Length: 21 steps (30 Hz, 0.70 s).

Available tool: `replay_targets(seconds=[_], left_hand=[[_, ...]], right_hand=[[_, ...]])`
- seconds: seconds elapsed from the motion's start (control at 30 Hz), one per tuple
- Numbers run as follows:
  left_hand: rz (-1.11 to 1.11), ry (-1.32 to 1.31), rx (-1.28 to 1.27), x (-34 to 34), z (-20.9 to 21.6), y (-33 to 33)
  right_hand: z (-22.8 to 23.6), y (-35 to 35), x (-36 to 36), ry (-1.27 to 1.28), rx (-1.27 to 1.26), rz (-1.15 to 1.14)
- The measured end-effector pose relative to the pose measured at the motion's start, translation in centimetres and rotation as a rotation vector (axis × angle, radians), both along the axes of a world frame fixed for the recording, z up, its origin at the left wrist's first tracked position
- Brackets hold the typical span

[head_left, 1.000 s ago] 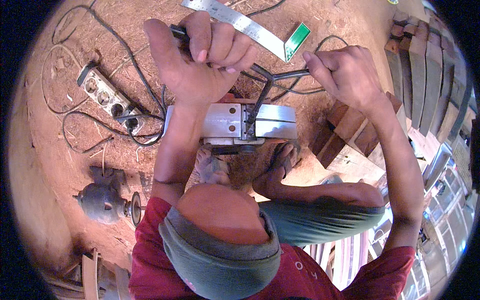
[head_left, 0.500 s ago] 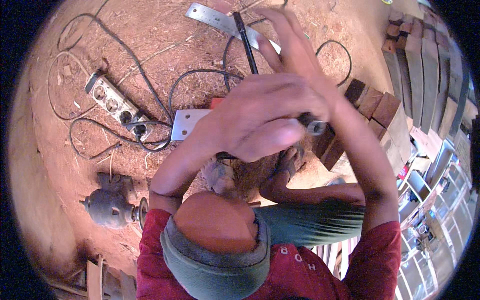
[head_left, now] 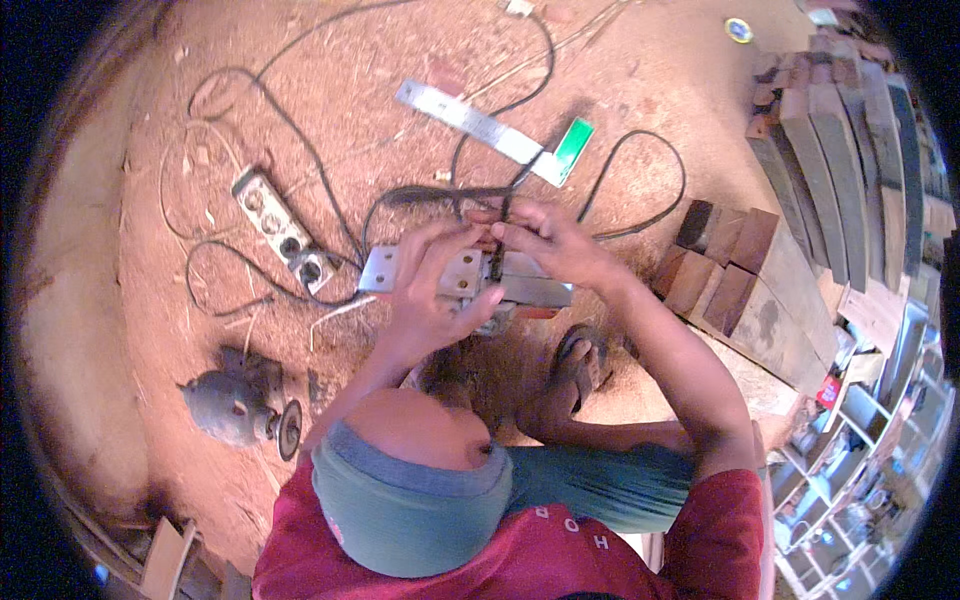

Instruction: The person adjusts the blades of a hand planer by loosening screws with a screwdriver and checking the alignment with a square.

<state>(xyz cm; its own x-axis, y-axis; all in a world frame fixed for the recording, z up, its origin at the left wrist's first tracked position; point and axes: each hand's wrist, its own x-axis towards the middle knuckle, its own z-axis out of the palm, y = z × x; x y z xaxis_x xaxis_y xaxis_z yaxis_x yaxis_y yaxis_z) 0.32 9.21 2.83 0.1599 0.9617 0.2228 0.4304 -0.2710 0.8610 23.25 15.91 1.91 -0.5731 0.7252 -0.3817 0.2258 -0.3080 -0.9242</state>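
Note:
A black wrench that looks T-shaped (head_left: 502, 212) stands over a power tool (head_left: 540, 290); the wrench's crossbar is blurred. The tool, resembling an upturned hand planer, has flat metal plates with screw holes and an orange-red part. The fingers of my right hand (head_left: 555, 243) close around the wrench shaft above the plates. Curved over the left-hand plates, my left hand (head_left: 430, 275) has its thumb spread from the fingers, its fingertips beside the shaft. The shaft's lower end is hard to make out between the hands.
Ahead lie a metal try square (head_left: 470, 122) and a green card-like piece (head_left: 572, 145). A power strip (head_left: 268, 215) with looping black cables is on the left, near a motor with a disc (head_left: 225, 405). Wooden beams (head_left: 750, 270) are stacked at right, beside a cluttered rack (head_left: 850, 440).
My hands have come down from a raised position onto the power tool. The wrench, held up with its socket end showing, is now over the plates. The view has shifted.

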Motion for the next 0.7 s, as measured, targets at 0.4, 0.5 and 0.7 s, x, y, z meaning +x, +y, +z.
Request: replay_targets(seconds=[0.4, 0.5, 0.7], left_hand=[[-0.587, 0.782, -0.143, -3.4, -1.0, 0.7], [-0.638, 0.792, -0.216, -3.4, -0.9, 1.6], [-0.674, 0.727, -0.316, -3.7, -0.1, 3.5]], right_hand=[[4.4, 9.6, 16.4, -0.099, -0.019, -0.803], [7.9, 8.0, 21.5, -0.358, -0.046, -0.697], [9.3, -0.6, 25.3, -0.209, -0.057, -0.787]])
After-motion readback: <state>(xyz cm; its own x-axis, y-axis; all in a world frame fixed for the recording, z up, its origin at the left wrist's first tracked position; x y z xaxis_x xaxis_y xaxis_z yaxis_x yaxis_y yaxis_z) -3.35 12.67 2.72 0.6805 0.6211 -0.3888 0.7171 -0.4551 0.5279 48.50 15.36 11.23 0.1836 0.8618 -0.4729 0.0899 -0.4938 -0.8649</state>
